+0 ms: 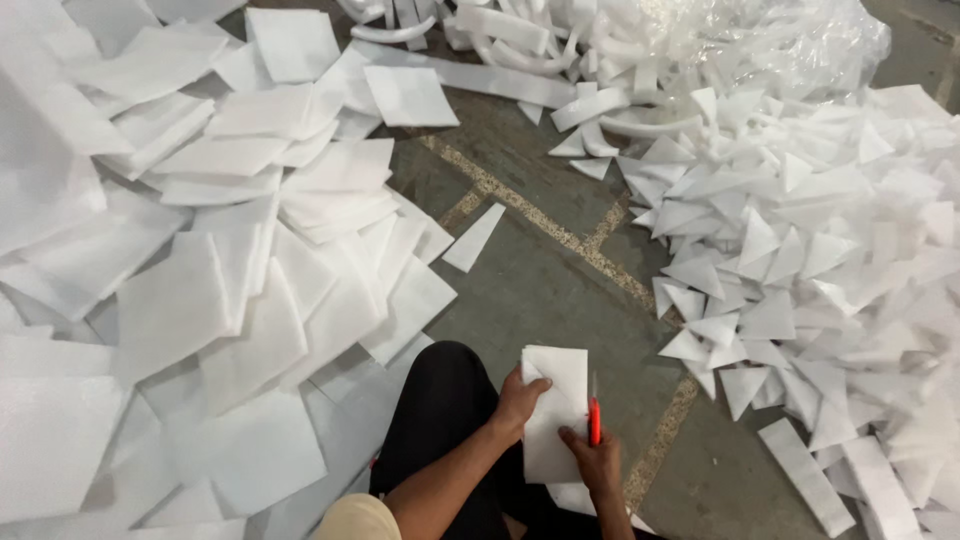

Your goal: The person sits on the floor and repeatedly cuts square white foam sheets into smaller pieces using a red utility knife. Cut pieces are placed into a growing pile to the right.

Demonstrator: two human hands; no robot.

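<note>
White foam sheet [553, 412] stands lengthwise between both hands: left hand [518, 400] pinches its left edge, right hand [596, 462] grips orange-handled scissors [595, 418] at its right edge.

Light: bright, even, soft shadows | Glare: white sheets [200, 300] washed out | Focus: sharp centre, edges slightly stretched

A grey concrete floor [540, 290], crossed by worn yellowish painted lines [560, 230], carries heaps of cut white foam. Flat rectangular white foam sheets [220, 290] lie overlapping across its left side; small white foam triangles [790, 260] are piled on the right. Curved white foam strips [560, 50] lie at the top beside crumpled clear plastic film [790, 40]. One loose white foam sheet [474, 238] rests alone between the heaps.
</note>
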